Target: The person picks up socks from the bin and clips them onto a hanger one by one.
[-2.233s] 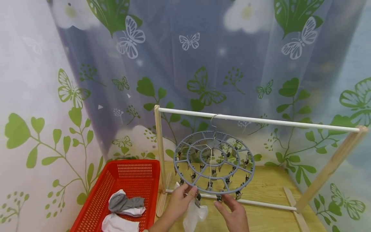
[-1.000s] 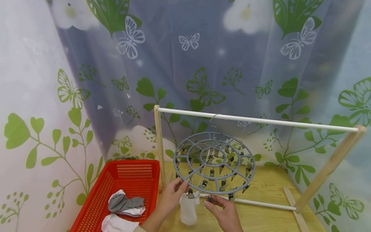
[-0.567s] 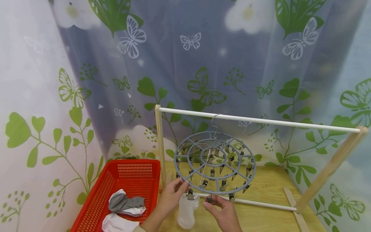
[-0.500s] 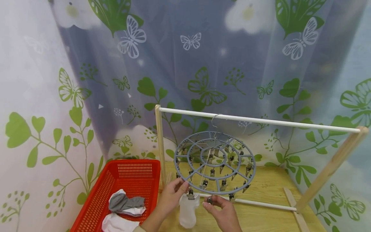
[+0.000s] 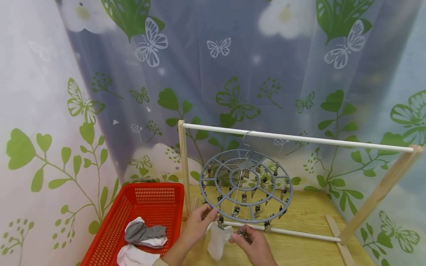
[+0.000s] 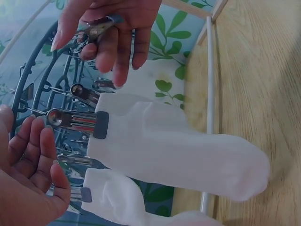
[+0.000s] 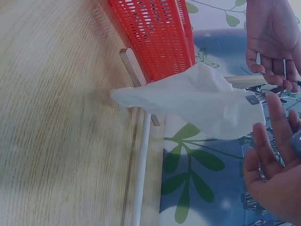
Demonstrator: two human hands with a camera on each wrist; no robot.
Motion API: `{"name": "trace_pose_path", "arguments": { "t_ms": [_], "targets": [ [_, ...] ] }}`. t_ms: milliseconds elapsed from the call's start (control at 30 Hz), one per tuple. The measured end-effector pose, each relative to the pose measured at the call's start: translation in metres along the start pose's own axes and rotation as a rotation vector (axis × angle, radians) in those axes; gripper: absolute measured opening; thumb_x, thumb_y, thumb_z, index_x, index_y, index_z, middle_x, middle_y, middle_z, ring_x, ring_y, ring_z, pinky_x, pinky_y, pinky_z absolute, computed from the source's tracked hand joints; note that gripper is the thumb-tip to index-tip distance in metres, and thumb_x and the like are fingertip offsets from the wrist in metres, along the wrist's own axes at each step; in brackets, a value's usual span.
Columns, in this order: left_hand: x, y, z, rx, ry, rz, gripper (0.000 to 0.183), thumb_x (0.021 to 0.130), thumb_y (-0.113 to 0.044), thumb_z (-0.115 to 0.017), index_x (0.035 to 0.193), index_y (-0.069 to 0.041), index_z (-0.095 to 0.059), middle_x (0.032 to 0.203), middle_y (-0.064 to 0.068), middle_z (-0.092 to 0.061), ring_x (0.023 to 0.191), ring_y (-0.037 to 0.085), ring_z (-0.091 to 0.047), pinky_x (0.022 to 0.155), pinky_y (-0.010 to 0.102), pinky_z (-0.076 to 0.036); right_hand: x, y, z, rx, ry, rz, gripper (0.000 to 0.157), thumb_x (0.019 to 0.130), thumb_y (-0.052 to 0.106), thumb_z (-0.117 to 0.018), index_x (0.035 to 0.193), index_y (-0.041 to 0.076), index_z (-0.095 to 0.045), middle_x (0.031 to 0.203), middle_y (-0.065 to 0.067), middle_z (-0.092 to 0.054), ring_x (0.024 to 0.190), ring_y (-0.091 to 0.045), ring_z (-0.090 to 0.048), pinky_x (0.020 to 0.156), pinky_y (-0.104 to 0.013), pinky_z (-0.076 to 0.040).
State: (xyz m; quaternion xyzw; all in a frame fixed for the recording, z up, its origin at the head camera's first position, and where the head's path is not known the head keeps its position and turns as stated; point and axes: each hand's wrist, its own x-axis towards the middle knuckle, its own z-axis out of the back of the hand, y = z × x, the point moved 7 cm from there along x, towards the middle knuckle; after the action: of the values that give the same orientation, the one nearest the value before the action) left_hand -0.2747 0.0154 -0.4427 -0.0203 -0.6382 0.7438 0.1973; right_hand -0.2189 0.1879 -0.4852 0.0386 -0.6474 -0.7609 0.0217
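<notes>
A round grey sock hanger (image 5: 246, 221) with several metal clips hangs tilted by its hook. My left hand (image 5: 198, 222) pinches its near rim between thumb and fingers. Just right of that hand, a metal clip (image 6: 77, 120) with grey tips bites the cuff of a white sock (image 6: 174, 146), which dangles toe down. My right hand (image 5: 252, 244) pinches another clip (image 6: 96, 29) between thumb and curled fingers, and its fingertips are close to the sock's cuff. A second white sock (image 6: 113, 195) hangs from its own clip in the left wrist view.
The hanger hooks over the white top rail (image 5: 296, 138) of a wooden rack (image 5: 183, 159). At left, a red basket (image 5: 176, 221) contains a grey and white sock (image 5: 143, 233) and a pinkish white one (image 5: 136, 255). A lower rail (image 5: 306, 235) runs behind the hands above the wooden table (image 5: 309, 207).
The hanger has turned, and both hands have shifted left. My right hand has taken a clip between its fingers and lately moved slightly left and down toward the sock, which has swung a little.
</notes>
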Motion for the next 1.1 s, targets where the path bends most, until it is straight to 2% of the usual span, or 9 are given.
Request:
{"name": "trace_pose_path", "arguments": {
  "t_ms": [100,200,300,367,533,700,900,1100],
  "targets": [
    [0.0,0.0,0.001,0.006,-0.005,0.007,0.024,0.1,-0.021,-0.057,0.095,0.001,-0.063,0.087,0.012,-0.067,0.079,0.016,-0.061,0.071,0.026,-0.05,0.0,0.0,-0.002,-0.004,0.05,0.012,0.032,0.099,0.027,-0.056,0.099,-0.004,-0.067,0.09,-0.01,-0.07,0.084,-0.017,-0.066,0.075,-0.028,-0.051],
    [0.0,0.002,0.001,0.016,-0.009,0.013,0.024,0.099,-0.022,-0.057,0.095,0.001,-0.063,0.086,0.011,-0.067,0.078,0.013,-0.06,0.071,0.026,-0.049,-0.001,0.001,-0.004,0.012,0.097,0.023,0.036,0.102,0.026,-0.051,0.104,-0.007,-0.066,0.093,-0.013,-0.07,0.088,-0.016,-0.067,0.083,-0.03,-0.052],
    [0.001,0.002,0.001,0.022,-0.015,0.015,0.024,0.099,-0.022,-0.057,0.094,0.001,-0.063,0.086,0.011,-0.067,0.078,0.01,-0.059,0.072,0.024,-0.049,-0.002,0.003,-0.005,-0.028,0.117,0.033,0.038,0.102,0.028,-0.05,0.106,-0.006,-0.067,0.096,-0.013,-0.07,0.093,-0.015,-0.066,0.086,-0.034,-0.051],
    [0.001,0.002,0.001,0.029,-0.017,0.016,0.024,0.099,-0.021,-0.057,0.094,0.002,-0.063,0.086,0.011,-0.067,0.078,0.01,-0.059,0.073,0.024,-0.048,-0.002,0.004,-0.004,-0.066,0.105,0.047,0.037,0.101,0.029,-0.053,0.105,-0.004,-0.069,0.101,-0.012,-0.07,0.095,-0.017,-0.065,0.085,-0.037,-0.052],
    [0.002,0.001,0.0,0.078,-0.014,0.021,0.022,0.1,-0.016,-0.055,0.094,0.004,-0.062,0.086,0.014,-0.067,0.079,0.015,-0.06,0.072,0.023,-0.048,-0.003,0.009,0.0,-0.131,0.016,0.072,0.035,0.095,0.03,-0.064,0.112,0.0,-0.069,0.11,-0.012,-0.069,0.101,-0.022,-0.063,0.082,-0.039,-0.052],
    [0.002,0.001,-0.001,0.069,-0.007,0.016,0.022,0.1,-0.015,-0.055,0.093,0.004,-0.062,0.086,0.014,-0.066,0.08,0.02,-0.061,0.072,0.025,-0.05,-0.002,0.013,0.003,-0.152,-0.038,0.079,0.032,0.092,0.028,-0.068,0.112,0.003,-0.069,0.107,-0.01,-0.07,0.099,-0.023,-0.063,0.081,-0.038,-0.051],
    [0.003,0.002,0.0,0.022,-0.001,0.002,0.023,0.099,-0.02,-0.057,0.094,0.002,-0.062,0.085,0.009,-0.066,0.079,0.013,-0.061,0.075,0.028,-0.051,0.0,0.012,0.004,-0.118,-0.043,0.072,0.028,0.093,0.026,-0.067,0.107,0.001,-0.068,0.107,-0.01,-0.068,0.1,-0.026,-0.065,0.08,-0.036,-0.054],
    [0.001,0.003,0.005,0.002,-0.005,0.001,0.026,0.099,-0.022,-0.057,0.096,0.003,-0.062,0.086,0.012,-0.066,0.081,0.014,-0.061,0.078,0.032,-0.052,0.001,0.012,0.001,-0.022,0.018,0.098,0.04,0.098,0.023,-0.06,0.124,-0.008,-0.059,0.118,-0.022,-0.064,0.105,-0.031,-0.065,0.076,-0.03,-0.056]
  ]
}}
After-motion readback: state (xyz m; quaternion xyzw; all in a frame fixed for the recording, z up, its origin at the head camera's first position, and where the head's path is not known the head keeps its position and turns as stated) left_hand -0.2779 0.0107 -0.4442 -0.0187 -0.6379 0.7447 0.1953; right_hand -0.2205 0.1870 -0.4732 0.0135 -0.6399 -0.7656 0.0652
